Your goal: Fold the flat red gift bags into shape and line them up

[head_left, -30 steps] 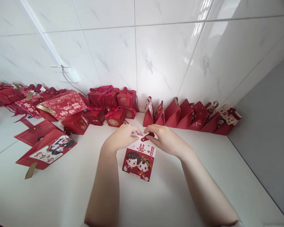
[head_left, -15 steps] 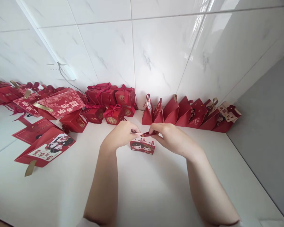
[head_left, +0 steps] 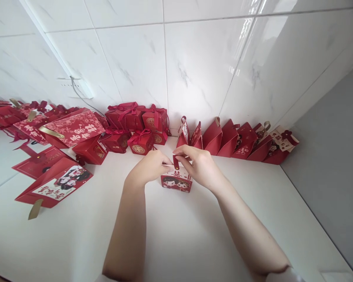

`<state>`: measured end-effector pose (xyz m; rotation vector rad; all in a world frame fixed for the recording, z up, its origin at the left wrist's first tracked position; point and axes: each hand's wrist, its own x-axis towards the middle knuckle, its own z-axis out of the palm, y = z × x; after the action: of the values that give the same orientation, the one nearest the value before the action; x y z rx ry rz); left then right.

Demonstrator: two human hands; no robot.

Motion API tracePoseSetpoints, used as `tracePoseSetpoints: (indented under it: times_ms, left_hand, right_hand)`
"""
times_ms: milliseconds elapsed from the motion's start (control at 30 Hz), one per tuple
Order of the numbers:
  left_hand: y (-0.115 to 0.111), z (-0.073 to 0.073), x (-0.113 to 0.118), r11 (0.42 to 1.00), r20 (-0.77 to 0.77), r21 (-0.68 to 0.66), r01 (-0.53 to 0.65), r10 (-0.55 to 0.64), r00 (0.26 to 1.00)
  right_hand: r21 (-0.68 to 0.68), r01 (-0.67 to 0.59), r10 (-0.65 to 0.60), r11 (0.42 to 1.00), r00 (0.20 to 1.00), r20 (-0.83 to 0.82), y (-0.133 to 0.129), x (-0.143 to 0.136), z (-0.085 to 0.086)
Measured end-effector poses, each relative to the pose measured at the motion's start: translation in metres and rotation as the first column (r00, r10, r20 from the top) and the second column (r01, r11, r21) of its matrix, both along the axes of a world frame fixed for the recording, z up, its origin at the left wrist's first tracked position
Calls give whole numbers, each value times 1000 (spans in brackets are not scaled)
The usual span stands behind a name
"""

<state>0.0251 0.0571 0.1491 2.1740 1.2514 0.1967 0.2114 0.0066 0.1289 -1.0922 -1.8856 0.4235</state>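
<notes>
A small red gift box stands upright on the white table in front of me, two cartoon figures printed on its face. My left hand pinches the box's top edge at its left side. Between the thumb and fingers of my right hand is a dark red strap, fixed to the box's top by a gold stud and now pointing up. The box's back is hidden behind its front panel and my fingers.
Behind to the right, folded red boxes line the tiled wall. Ribbon-tied boxes stand back left. An open red box lies at the left, near a heap of others. A grey panel bounds the right side.
My right hand has moved left and lifted the strap, which lay slanting to the right across the box top, to stand upright. My left hand has stayed at the top edge.
</notes>
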Motion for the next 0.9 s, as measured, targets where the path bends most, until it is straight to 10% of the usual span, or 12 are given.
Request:
tracePoseSetpoints:
  times_ms: [467, 900]
  left_hand:
    - [0, 2, 5, 999, 53, -10, 45, -45, 998]
    - [3, 5, 3, 989, 98, -145, 8, 6, 995]
  right_hand:
    - [-73, -157, 169, 985, 965, 200, -5, 14, 10]
    - [-288, 29, 68, 957, 945, 321, -9, 46, 20]
